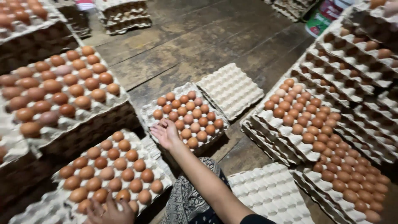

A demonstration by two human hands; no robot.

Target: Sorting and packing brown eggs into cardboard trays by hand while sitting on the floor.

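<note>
Dark wooden floor (195,45) carries egg trays all round. Right hand (166,133), grip loosely open and holding nothing, rests at the near-left edge of the middle full tray (186,114); left hand (110,212), fingers spread, touches the nearer tray (112,170)

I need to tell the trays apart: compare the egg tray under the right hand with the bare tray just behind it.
The tray at the right hand, the centre tray, is nearly full of brown eggs; the bare tray holds none, its cups all showing. The centre tray looks greyer and worn at the rim; the bare one is paler and cleaner. Both are moulded pulp trays on the wooden floor, edges nearly meeting.
</note>
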